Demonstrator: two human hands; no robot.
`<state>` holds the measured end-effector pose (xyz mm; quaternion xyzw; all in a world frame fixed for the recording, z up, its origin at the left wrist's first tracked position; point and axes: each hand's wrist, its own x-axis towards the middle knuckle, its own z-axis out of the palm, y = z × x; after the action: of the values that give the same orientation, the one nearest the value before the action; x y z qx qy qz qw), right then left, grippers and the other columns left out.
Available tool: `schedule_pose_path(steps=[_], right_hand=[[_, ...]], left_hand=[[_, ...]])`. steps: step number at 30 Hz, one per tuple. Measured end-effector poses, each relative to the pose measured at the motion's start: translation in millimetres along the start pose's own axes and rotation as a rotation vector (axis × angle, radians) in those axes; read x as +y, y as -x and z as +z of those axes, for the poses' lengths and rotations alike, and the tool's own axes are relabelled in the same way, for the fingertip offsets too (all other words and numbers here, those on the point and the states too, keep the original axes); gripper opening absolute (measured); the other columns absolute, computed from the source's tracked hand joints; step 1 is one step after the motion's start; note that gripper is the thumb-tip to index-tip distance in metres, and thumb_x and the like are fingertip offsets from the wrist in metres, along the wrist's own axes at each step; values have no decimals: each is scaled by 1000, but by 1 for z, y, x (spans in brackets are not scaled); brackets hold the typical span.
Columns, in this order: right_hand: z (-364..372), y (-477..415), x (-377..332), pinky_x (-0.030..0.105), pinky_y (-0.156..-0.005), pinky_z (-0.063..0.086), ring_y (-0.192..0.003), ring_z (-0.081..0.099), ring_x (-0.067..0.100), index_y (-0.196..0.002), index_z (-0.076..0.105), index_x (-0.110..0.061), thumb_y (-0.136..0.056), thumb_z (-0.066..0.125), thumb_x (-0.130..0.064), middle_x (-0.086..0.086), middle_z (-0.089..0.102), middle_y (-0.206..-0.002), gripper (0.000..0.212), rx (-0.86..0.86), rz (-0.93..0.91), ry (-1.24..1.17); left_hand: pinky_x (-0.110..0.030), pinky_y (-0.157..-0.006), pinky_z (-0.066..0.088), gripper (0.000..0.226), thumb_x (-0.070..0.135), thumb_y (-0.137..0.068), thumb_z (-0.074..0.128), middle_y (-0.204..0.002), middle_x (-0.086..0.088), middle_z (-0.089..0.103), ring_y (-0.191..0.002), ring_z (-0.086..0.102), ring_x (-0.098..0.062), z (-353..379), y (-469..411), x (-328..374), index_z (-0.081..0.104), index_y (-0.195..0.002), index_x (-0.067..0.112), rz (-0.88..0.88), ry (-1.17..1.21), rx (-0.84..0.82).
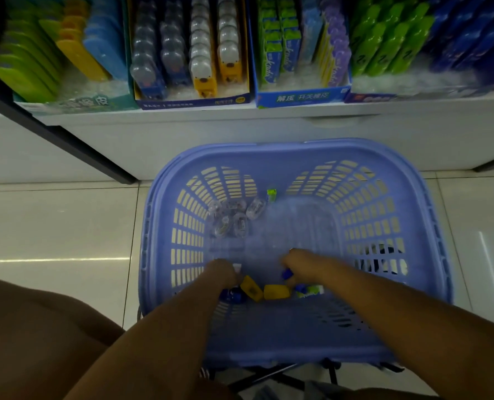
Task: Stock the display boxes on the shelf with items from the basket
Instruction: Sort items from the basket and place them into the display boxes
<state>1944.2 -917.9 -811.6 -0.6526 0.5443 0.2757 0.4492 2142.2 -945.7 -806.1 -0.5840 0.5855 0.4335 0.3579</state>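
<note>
Both my hands reach down into the blue plastic basket (pixel 295 157). My left hand (pixel 222 271) curls over small items at the near end, with a white piece and a blue one (pixel 234 295) at its fingers. My right hand (pixel 300 265) grips a small blue item (pixel 287 274). Two yellow items (pixel 276 291) and a green-and-white pack (pixel 312 290) lie between the hands. Several clear capsule items (pixel 234 216) and a green pack (pixel 271 194) sit at the far left of the basket floor. Display boxes (pixel 194 103) line the shelf above. Motion blur hides finger detail.
The white shelf (pixel 269 125) carries a teal box (pixel 75 106) with green, yellow and blue items, a blue box (pixel 297 98) with green and purple packs, and a box (pixel 384 96) of green and blue items. Tiled floor (pixel 58 226) lies left. A dark frame supports the basket.
</note>
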Motion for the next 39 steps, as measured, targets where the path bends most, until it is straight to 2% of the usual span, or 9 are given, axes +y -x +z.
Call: schedule_pose_path(steps=[4, 8, 12, 19, 23, 25, 31, 35, 39], right_hand=[[-31, 13, 27, 41, -75, 54, -83, 57, 28, -95, 58, 1, -88, 65, -24, 23, 55, -99, 27, 46, 126, -528], [-68, 23, 30, 37, -78, 57, -87, 62, 26, -91, 58, -2, -90, 63, -22, 14, 55, -93, 21, 57, 108, -1001], [-97, 33, 9, 35, -76, 58, -76, 65, 20, -80, 61, -2, -89, 64, -23, 13, 62, -78, 23, 164, 16, -1073], [-128, 65, -21, 30, -73, 59, -64, 66, 21, -82, 64, 4, -84, 69, -25, 14, 61, -69, 30, 301, -30, -1062], [-147, 93, -22, 21, -71, 58, -70, 67, 11, -88, 65, 3, -85, 63, 2, 12, 65, -83, 4, 146, -213, -1226], [-158, 105, -25, 18, -69, 57, -69, 67, 8, -86, 64, -1, -85, 57, 10, 9, 65, -83, 12, 141, -298, -1224], [-202, 143, -55, 15, -65, 54, -74, 66, 4, -99, 66, -4, -86, 60, 0, -4, 70, -77, 15, 288, -543, -1188], [-230, 151, -84, 16, -68, 54, -81, 68, 9, -103, 65, -7, -86, 60, -1, 3, 70, -94, 18, 534, -661, -1207], [-253, 137, -119, 20, -69, 55, -79, 64, 11, -90, 60, -23, -83, 70, -10, 0, 62, -88, 18, 1027, -596, -822]], left_hand=[[-24, -53, 48, 30, 27, -96, 54, -76, -12, 53, -57, 52, -15, -10, 15, 23, 48, -74, 7, 44, 647, -127], [-30, -65, 51, 17, -1, -91, 50, -79, -10, 56, -73, 58, -16, -33, 29, 52, 51, -77, 8, 164, 1120, -311], [-34, -81, 54, 13, -1, -88, 52, -87, -11, 60, -83, 62, -20, -58, 46, 66, 56, -100, 3, 313, 1135, -244], [-22, -64, 53, 3, 13, -92, 60, -77, -3, 61, -71, 58, -14, -84, 90, 63, 58, -92, 15, 483, 1042, -49], [-27, -65, 55, 7, 9, -90, 60, -81, -8, 65, -74, 62, -19, -103, 117, 56, 60, -97, 11, 477, 1081, 28], [-30, -66, 57, 6, 8, -89, 60, -77, -8, 64, -67, 61, -18, -114, 134, 55, 61, -94, 10, 483, 1092, 80], [-20, -51, 53, 7, 15, -88, 63, -77, -6, 67, -58, 61, -10, -164, 199, 32, 65, -91, 8, 520, 972, 223], [-16, -46, 47, 7, 18, -87, 66, -71, -1, 69, -52, 58, -4, -193, 239, -3, 65, -80, 15, 547, 892, 255], [-17, -44, 44, 4, 18, -86, 66, -75, -2, 69, -54, 55, -6, -204, 247, -34, 65, -84, 15, 532, 922, 253]])
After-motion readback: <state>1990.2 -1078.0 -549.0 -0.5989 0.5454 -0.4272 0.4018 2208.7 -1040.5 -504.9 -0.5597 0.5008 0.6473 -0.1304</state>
